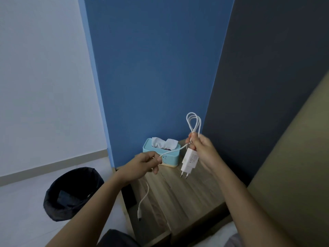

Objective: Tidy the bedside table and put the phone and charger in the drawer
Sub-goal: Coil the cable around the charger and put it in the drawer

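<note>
My right hand (203, 150) holds a white charger plug (189, 162) above the wooden bedside table (178, 196), prongs pointing down, with loops of its white cable (194, 123) standing up above the fist. My left hand (144, 164) pinches the same cable further along, stretched between both hands. The cable's free end with its connector (139, 213) dangles below my left hand, over the table's left edge. A dark flat object (129, 195), possibly the phone, lies at the table's left edge, partly hidden by my left forearm.
A light blue tissue box (161, 154) with white tissue sticking out stands at the back of the table against the blue wall. A dark waste bin (71, 193) sits on the floor to the left. A bed edge runs along the right.
</note>
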